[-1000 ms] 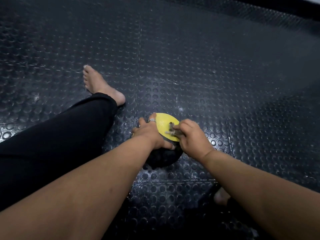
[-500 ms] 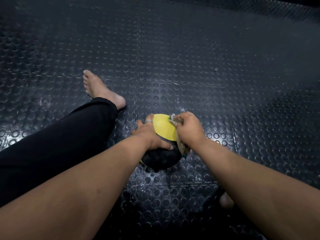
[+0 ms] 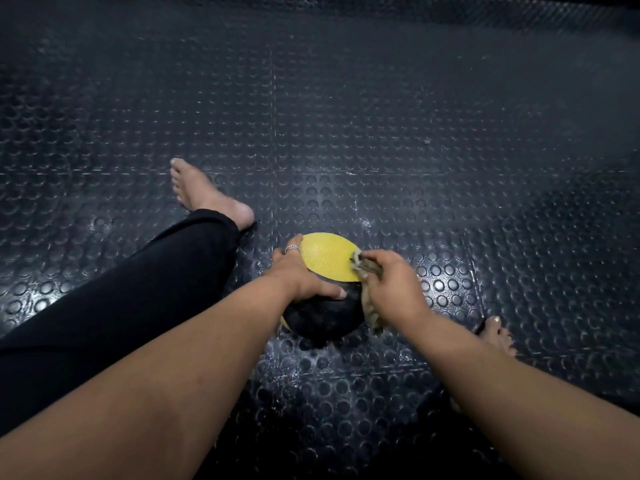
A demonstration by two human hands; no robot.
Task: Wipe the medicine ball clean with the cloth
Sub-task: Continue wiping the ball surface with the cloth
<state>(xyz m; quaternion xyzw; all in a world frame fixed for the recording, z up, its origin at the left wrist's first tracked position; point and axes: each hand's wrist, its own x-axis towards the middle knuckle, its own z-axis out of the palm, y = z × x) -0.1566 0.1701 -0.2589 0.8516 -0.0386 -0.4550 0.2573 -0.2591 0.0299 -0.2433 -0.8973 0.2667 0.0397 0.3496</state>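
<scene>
**Cloth at the ball's right flank, left hand bracing**

The medicine ball (image 3: 325, 268) sits on the studded rubber floor (image 3: 381, 116), between the person's 2 bare feet and well away from any edge of the floor that shows. Its yellow panel faces up and away; the black panel faces the camera. Being round, it has no long axis to speak of.

The right hand (image 3: 394, 289) is the working one. Its fingers are curled tight round a bunched grey-brown cloth (image 3: 362, 266), the wad's upper end pressed to the right edge of the yellow panel, a loose tail hanging down beside the black side. The unwiped yellow surface lies to the left of those fingers, so the next stroke is probably a sweep leftward across the top.

The left hand (image 3: 298, 275) lies on the ball's left shoulder, fingers spread over the curve, thumb stretched across the black panel toward the cloth, a ring on 1 finger. It holds nothing else; it seems to steady the ball against rolling. Both hands touch the ball, just beside each other.
</scene>
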